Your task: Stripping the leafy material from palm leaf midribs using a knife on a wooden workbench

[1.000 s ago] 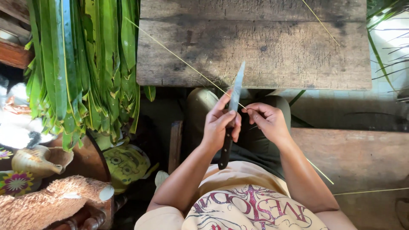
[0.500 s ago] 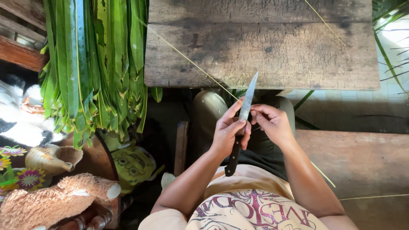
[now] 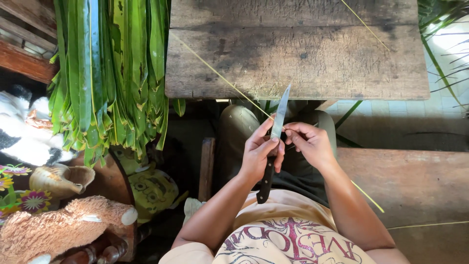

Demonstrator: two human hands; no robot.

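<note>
A: What lies nearest the viewer?
B: The left hand (image 3: 258, 152), closed around the dark handle of a knife (image 3: 273, 142); its narrow steel blade points up toward the counter (image 3: 298, 54).
A: And beside the knife?
B: The right hand (image 3: 309, 143) pinches a thin, pale leaf rib (image 3: 220, 78) crossing the blade diagonally.
A: Beyond?
B: The counter's weathered, cracked planks; left of it, glossy green leaf strips (image 3: 110, 73) hang.

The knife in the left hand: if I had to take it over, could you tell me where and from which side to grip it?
Grip the knife by its dark handle end, which sticks out below the left hand, coming from the person's body side. The bare blade points away toward the wooden table.
</note>
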